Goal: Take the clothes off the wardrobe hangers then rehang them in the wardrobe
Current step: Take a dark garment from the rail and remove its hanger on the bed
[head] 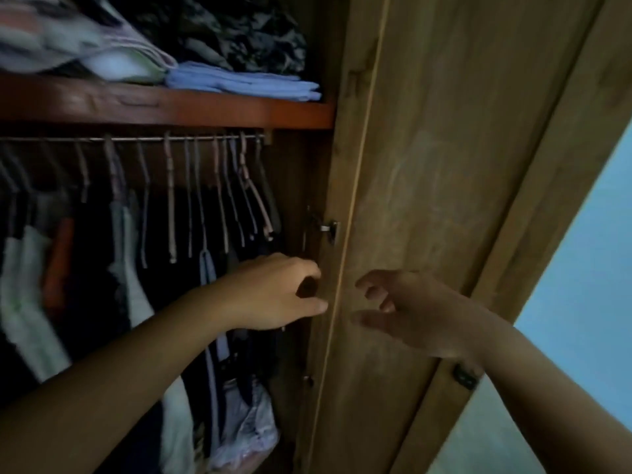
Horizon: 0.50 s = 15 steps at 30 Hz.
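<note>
The wardrobe stands open, with a metal rail (136, 139) under a wooden shelf (205, 111). Several hangers (219, 200) hang on the rail, some bare at the right, and dark and white clothes (130, 289) hang below in shadow. My left hand (277, 292) reaches in at the right end of the clothes, beside the wardrobe's side panel. Its fingers are curved toward the thumb, and nothing shows between them. My right hand (410, 313) hovers in front of the wooden door (444, 165) with fingers spread and slightly bent, holding nothing.
Folded clothes lie on the shelf: a blue stack (246, 84), a pale pile (85, 46) and a dark patterned one (246, 32). A door hinge (329, 229) sits on the side panel. A plastic bag (249, 429) hangs low. A pale blue wall (581, 302) shows at right.
</note>
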Tool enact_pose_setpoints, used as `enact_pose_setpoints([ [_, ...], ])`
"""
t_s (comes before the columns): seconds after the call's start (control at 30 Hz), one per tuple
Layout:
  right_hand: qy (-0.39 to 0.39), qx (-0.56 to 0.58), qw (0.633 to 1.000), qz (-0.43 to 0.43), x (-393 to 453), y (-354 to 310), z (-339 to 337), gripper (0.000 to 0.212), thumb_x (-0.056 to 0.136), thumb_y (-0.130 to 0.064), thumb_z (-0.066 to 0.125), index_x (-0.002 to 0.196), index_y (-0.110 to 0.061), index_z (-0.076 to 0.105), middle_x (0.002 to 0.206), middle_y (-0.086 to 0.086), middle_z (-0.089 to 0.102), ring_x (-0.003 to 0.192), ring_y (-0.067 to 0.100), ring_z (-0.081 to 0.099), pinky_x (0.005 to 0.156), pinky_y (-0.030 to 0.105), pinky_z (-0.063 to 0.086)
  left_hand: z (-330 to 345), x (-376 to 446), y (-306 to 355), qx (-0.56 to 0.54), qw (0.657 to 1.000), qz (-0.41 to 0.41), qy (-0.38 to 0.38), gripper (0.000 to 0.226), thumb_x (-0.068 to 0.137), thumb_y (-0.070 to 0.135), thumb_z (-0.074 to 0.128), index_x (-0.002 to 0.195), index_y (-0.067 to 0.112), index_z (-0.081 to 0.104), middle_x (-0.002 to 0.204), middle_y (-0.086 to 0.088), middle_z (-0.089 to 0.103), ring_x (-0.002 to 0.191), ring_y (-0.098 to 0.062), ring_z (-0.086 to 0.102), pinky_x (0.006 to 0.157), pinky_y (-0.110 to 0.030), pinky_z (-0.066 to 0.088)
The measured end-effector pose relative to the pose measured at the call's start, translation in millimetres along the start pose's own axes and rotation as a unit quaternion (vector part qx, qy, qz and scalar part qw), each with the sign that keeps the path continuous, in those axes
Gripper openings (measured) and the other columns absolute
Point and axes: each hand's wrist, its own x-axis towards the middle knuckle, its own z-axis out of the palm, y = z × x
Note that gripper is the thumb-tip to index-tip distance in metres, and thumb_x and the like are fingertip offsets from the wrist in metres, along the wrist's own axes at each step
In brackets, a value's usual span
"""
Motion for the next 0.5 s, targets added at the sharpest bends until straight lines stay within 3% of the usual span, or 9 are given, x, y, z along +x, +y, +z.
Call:
enact_pose_setpoints([
  [0.07, -0.025, 0.011, 0.999, -0.036, 21.4, -22.8, 8.5, 0.049, 0.086, -0.058, 0.063, 0.131, -0.043, 0.051, 0.119, -0.017, 0.06, 0.097, 0.0, 0.058, 0.081, 0.023, 0.049, -13.8, -18.7, -26.8, 0.025, 0.998, -0.051, 0.003, 0.07, 0.087, 0.067, 0.054, 0.147, 0.037, 0.038, 0.138, 0.006, 0.051, 0.097, -0.001, 0.052, 0.074, -0.02, 0.044],
  [0.17, -0.013, 0.006, 0.996, -0.089, 48.6, -64.4, 26.9, 0.049, 0.087, -0.057, 0.063, 0.129, -0.034, 0.053, 0.117, -0.009, 0.064, 0.101, 0.011, 0.063, 0.088, 0.035, 0.054, -36.2, -47.1, -65.1, 0.066, 0.989, -0.129, 0.01, 0.076, 0.087, 0.067, 0.055, 0.15, 0.031, 0.034, 0.148, 0.001, 0.045, 0.12, -0.011, 0.051, 0.092, -0.027, 0.045],
  [0.27, -0.022, 0.004, 0.986, -0.163, 68.6, -113.9, 51.3, 0.045, 0.093, -0.051, 0.059, 0.129, -0.024, 0.052, 0.105, -0.003, 0.065, 0.091, 0.017, 0.065, 0.078, 0.041, 0.057, -55.7, -78.1, -102.1, 0.079, 0.974, -0.214, 0.017, 0.071, 0.09, 0.061, 0.055, 0.15, 0.027, 0.036, 0.152, 0.001, 0.042, 0.132, -0.018, 0.046, 0.105, -0.031, 0.041],
  [0.33, -0.051, 0.02, 0.977, -0.204, 82.0, -146.1, 64.6, 0.051, 0.096, -0.05, 0.057, 0.138, -0.022, 0.047, 0.105, -0.003, 0.063, 0.088, 0.017, 0.064, 0.074, 0.039, 0.056, -67.1, -99.0, -127.7, 0.058, 0.963, -0.262, 0.03, 0.052, 0.096, 0.05, 0.054, 0.141, 0.023, 0.049, 0.141, -0.003, 0.052, 0.13, -0.021, 0.048, 0.097, -0.027, 0.041],
  [0.43, -0.073, 0.036, 0.965, -0.248, 104.7, -189.1, 81.2, 0.055, 0.096, -0.048, 0.057, 0.142, -0.019, 0.046, 0.131, 0.004, 0.059, 0.113, 0.025, 0.059, 0.092, 0.04, 0.053, -78.0, -130.3, -164.5, 0.042, 0.94, -0.336, 0.047, 0.034, 0.101, 0.035, 0.049, 0.125, 0.012, 0.058, 0.129, -0.009, 0.058, 0.119, -0.022, 0.054, 0.085, -0.024, 0.044],
  [0.5, -0.079, 0.051, 0.956, -0.277, 118.0, -216.7, 92.3, 0.052, 0.096, -0.044, 0.059, 0.139, -0.015, 0.05, 0.133, 0.007, 0.059, 0.117, 0.026, 0.058, 0.097, 0.043, 0.051, -80.7, -149.2, -188.2, 0.049, 0.924, -0.375, 0.06, 0.029, 0.103, 0.03, 0.046, 0.112, 0.007, 0.061, 0.121, -0.012, 0.061, 0.102, -0.022, 0.058, 0.077, -0.028, 0.045],
])
